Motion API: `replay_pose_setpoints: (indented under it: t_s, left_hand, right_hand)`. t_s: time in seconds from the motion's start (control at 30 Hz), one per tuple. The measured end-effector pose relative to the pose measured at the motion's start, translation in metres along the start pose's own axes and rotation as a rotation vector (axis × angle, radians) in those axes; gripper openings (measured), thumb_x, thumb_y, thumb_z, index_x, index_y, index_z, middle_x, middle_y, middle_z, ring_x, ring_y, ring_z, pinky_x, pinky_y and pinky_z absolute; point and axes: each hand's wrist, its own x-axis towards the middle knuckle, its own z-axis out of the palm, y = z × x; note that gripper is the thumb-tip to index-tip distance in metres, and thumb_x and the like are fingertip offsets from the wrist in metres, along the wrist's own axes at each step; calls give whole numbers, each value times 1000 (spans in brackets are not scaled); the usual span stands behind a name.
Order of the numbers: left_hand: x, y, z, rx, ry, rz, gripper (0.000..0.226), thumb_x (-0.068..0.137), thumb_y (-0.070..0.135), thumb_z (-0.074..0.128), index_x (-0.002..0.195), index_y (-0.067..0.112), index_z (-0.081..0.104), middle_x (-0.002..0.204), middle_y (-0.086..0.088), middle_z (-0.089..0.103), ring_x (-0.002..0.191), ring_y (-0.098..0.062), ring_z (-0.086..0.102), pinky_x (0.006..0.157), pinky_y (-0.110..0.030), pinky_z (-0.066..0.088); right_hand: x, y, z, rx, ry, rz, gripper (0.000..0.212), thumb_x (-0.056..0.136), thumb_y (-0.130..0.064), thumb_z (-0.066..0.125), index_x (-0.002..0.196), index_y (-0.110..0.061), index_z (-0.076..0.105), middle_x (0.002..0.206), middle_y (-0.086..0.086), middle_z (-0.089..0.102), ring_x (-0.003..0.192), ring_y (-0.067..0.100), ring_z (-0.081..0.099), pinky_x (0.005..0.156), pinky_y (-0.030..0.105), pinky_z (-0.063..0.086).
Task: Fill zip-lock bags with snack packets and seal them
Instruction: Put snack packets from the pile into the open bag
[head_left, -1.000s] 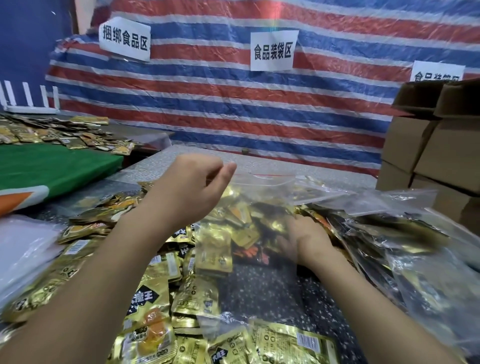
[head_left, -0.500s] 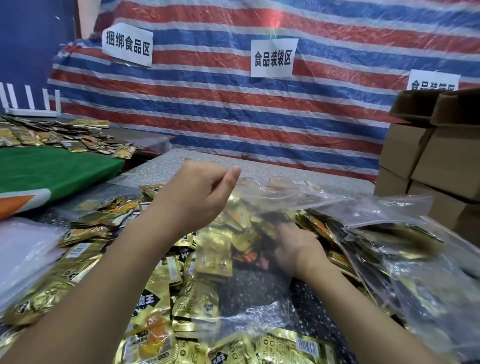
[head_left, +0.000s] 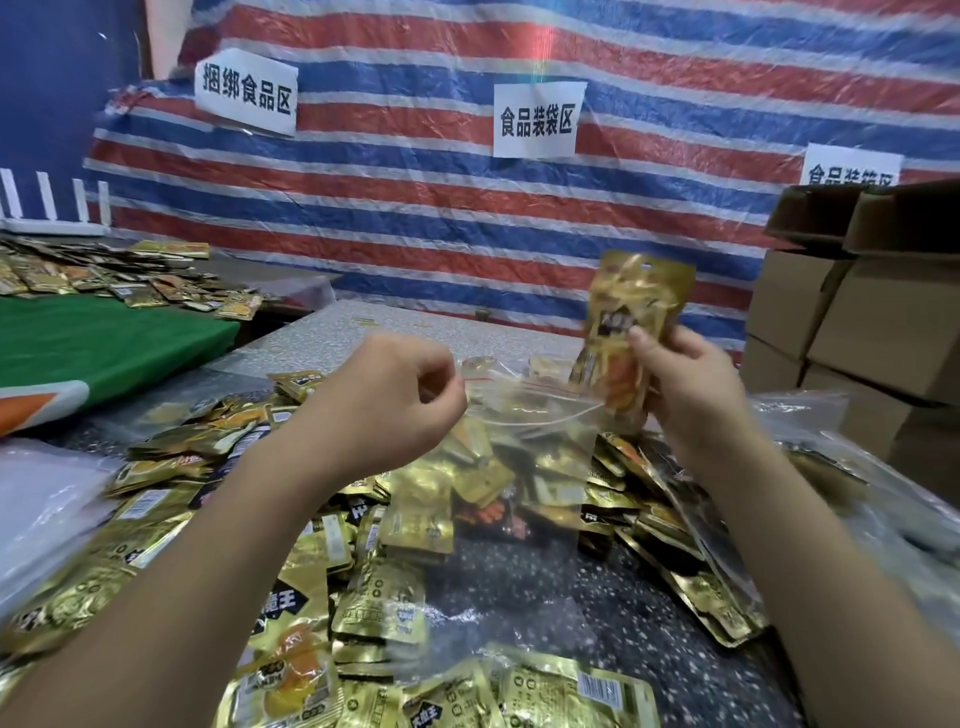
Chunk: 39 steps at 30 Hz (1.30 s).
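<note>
Gold snack packet (head_left: 636, 312) upright, pinched by right-hand fingers (head_left: 670, 358)

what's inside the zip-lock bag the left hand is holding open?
Gold snack packets fill the zip-lock bag, pinched at its rim by the left hand. The right hand holds another packet above the opening. Their count, and what lies beneath, is hidden.

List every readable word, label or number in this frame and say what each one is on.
"捆绑食品区": left paper sign on the striped tarp.
"食品装袋区": middle paper sign on the tarp.
Right paper sign: lower half cut off by cardboard boxes, not surely readable.
Gold snack packets: print and barcodes too blurred; also the packet held in the right hand.
</note>
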Motion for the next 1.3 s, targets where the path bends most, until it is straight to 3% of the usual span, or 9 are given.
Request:
replay_pose_setpoints:
  t_s: [0.1, 0.27, 0.47, 0.6, 0.77, 0.93, 1.03, 1.1, 1.3]
  left_hand:
    - [-1, 4, 0, 4, -47, -4, 19, 90, 21, 62, 72, 15, 66, 67, 4, 63, 64, -10, 59, 62, -37, 53]
    - [-1, 6, 1, 17, -75, -8, 12, 89, 23, 62, 78, 20, 67, 74, 11, 63, 70, -3, 60, 67, -37, 55]
    - [-1, 6, 2, -33, -88, -27, 11, 89, 21, 61, 82, 20, 69, 74, 14, 65, 70, 2, 61, 60, -19, 52]
    - [-1, 7, 2, -93, -63, -44, 13, 89, 17, 61, 79, 21, 68, 70, 14, 63, 67, 3, 61, 55, -9, 43]
    - [1, 6, 3, -134, -65, -85, 20, 91, 24, 59, 72, 23, 64, 62, 8, 60, 55, 1, 53, 48, -11, 36]
    - [1, 9, -2, -249, -175, -148, 23, 85, 34, 47, 81, 21, 65, 73, -2, 67, 61, -9, 60, 56, -34, 48]
    - [1, 9, -1, -435, -153, -168, 18, 100, 25, 49, 115, 27, 59, 90, 3, 73, 82, -11, 71, 76, -34, 59]
    - [3, 8, 0, -534, -99, -211, 26, 101, 20, 52, 127, 25, 53, 94, 1, 74, 83, -11, 73, 78, -28, 59]
    - [4, 10, 5, -470, -1, -253, 21, 98, 22, 56, 91, 16, 75, 83, 3, 76, 72, -15, 73, 68, -28, 58]
  right_hand:
    - [0, -23, 2, 309, -109, -63, 22, 99, -13, 53, 119, -9, 61, 100, 6, 75, 90, 20, 73, 74, 36, 61]
    - [-11, -33, 17, 421, -353, -118, 33, 87, -17, 58, 119, -11, 60, 99, 4, 74, 88, 15, 71, 82, 32, 59]
    - [-20, -22, 27, -38, -492, -249, 35, 89, -9, 60, 123, -1, 60, 105, 7, 73, 99, 21, 70, 82, 32, 57]
    - [-20, -21, 24, -465, -585, -266, 27, 91, 4, 62, 114, -10, 67, 106, 4, 76, 99, 19, 73, 82, 31, 60]
    - [-21, -27, 21, -770, -637, -303, 26, 91, -9, 68, 112, -23, 72, 106, -8, 74, 100, 7, 69, 85, 26, 56]
    - [-21, -23, 21, -755, -649, -189, 23, 94, 0, 63, 115, -8, 68, 106, 8, 75, 100, 24, 72, 89, 43, 57]
    - [-19, -24, 18, -675, -612, -197, 20, 92, 3, 62, 107, -9, 70, 92, 4, 76, 84, 17, 73, 74, 29, 58]
    - [-17, -25, 16, -611, -571, -208, 20, 92, 5, 62, 105, -7, 70, 85, 0, 76, 76, 10, 72, 66, 21, 55]
    - [-17, -30, 13, -683, -597, -242, 20, 91, 1, 65, 107, -9, 72, 97, 12, 76, 84, 18, 73, 75, 28, 58]
